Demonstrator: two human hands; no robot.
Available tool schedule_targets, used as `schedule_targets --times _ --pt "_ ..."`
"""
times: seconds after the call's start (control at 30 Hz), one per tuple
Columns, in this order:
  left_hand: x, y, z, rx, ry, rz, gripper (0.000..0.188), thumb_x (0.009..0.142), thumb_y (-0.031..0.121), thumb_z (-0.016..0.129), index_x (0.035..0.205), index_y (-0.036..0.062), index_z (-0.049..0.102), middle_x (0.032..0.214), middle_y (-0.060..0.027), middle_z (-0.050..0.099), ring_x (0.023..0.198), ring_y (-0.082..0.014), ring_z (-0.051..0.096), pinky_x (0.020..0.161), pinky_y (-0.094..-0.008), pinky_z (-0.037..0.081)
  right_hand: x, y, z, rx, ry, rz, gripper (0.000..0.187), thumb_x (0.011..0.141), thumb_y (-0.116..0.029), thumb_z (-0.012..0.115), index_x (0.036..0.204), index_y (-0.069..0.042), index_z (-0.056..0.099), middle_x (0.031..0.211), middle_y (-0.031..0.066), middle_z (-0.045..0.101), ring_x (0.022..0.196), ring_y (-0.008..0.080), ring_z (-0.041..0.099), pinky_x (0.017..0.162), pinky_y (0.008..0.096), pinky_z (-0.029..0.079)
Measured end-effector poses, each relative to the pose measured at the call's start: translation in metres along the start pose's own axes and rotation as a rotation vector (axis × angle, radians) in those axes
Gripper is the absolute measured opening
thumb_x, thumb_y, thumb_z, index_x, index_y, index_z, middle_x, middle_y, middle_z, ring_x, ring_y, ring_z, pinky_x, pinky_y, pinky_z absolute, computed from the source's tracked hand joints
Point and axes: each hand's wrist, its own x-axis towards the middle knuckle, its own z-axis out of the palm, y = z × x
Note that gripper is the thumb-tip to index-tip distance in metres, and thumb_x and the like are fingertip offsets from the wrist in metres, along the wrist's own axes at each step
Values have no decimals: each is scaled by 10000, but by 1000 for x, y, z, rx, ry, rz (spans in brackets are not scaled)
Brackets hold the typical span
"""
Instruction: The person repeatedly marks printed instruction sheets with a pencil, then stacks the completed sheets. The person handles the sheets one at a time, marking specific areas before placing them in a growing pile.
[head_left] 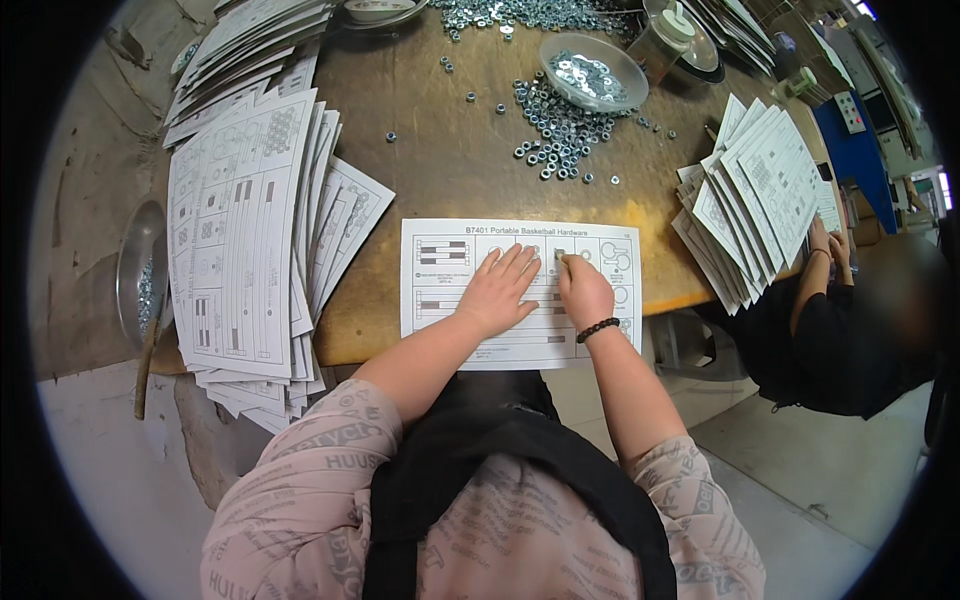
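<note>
A white printed hardware sheet [425, 335], with drawings of bolts, nuts and other parts in boxes, lies before me at the table's near edge, its lower part jutting over. Flat on its middle rests my left hand [502, 288], fingers stretched and slightly spread. My right hand [587, 292], with a dark beaded bracelet at the wrist, is curled on the sheet's upper right part. Its thumb and forefinger press together near a printed box; whatever is between them is too small to name. Beyond the sheet, loose hex nuts [558, 135] lie scattered.
A clear bowl [630, 75] of washers stands among the nuts. Stacks of printed sheets rise at left [235, 240] and right [770, 190]. A metal bowl [135, 265] is at far left. Another person [840, 320] sits at right, hands near the right stack.
</note>
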Motion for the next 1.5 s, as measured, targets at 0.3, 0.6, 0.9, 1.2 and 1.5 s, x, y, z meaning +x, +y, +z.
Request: schedule_targets --times 0.3,0.6,0.9,1.2,1.5 --pt "0 0 2 20 -17 -4 631 793 404 502 1304 71 341 1376 -96 285 1283 -246 231 1055 -406 156 12 -5 -1 -213 -106 -96 142 812 -174 488 859 -49 537 703 150 599 636 310 589 539 408 471" --pt "2 0 2 46 -13 -9 633 783 403 511 1301 80 344 1372 -96 291 1281 -245 233 1053 -405 160 -4 -2 5 -186 -131 -77 138 820 -177 466 858 -54 516 673 153 596 595 323 584 513 426 460" --pt "3 1 2 50 -42 -22 635 786 410 505 1305 84 338 1376 -96 285 1286 -240 225 1056 -403 152 5 10 -8 -60 -41 1 168 825 -184 475 899 -60 562 728 139 611 654 317 586 571 419 460" --pt "1 2 5 42 -31 -22 631 791 413 497 1302 78 340 1379 -98 281 1287 -241 223 1056 -403 153 -2 5 -7 -148 -142 -8 134 825 -183 473 837 -58 519 669 149 595 614 316 580 532 421 453" --pt "28 -24 -14 -129 -69 -121 560 738 329 602 1214 82 441 1270 -95 425 1215 -253 342 1024 -413 211 -31 17 -38 177 -107 246 361 780 -205 566 1113 -87 494 997 152 594 898 333 559 748 392 450"
